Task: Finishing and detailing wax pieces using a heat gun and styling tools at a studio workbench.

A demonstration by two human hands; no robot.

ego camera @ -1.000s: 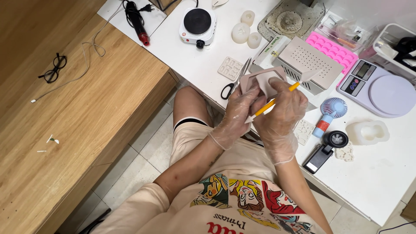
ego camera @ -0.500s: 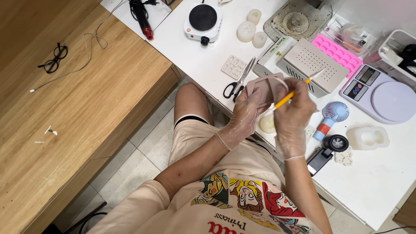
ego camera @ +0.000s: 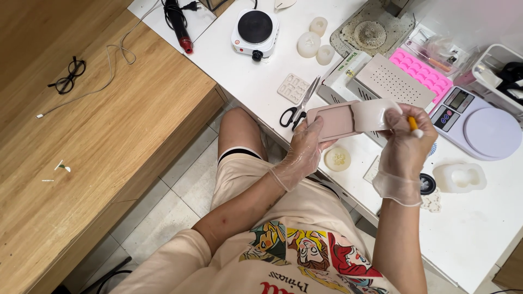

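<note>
Above the near edge of the white tabletop point(ego camera: 256, 81), the gloved left hand point(ego camera: 305, 152) grips a flat pink mould point(ego camera: 332, 121) from below, fingers clenched on it. Just right, the gloved right hand point(ego camera: 403, 147) pinches the mould's pale, peeled-back flap point(ego camera: 373, 113) (an orange-tipped stick point(ego camera: 415, 126) tucked in the same fingers). Scissors point(ego camera: 298, 106) lie left of it; a scale point(ego camera: 479, 128) sits to the right.

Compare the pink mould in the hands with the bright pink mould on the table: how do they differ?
The pale pink mould is held up off the table by the left hand and right hand; the bright pink mould lies flat on the white table. The held one shows one wide shallow recess; the bright one has many small cavities in rows. The held one is dusty pink, the other vivid. Both are roughly rectangular.
</note>
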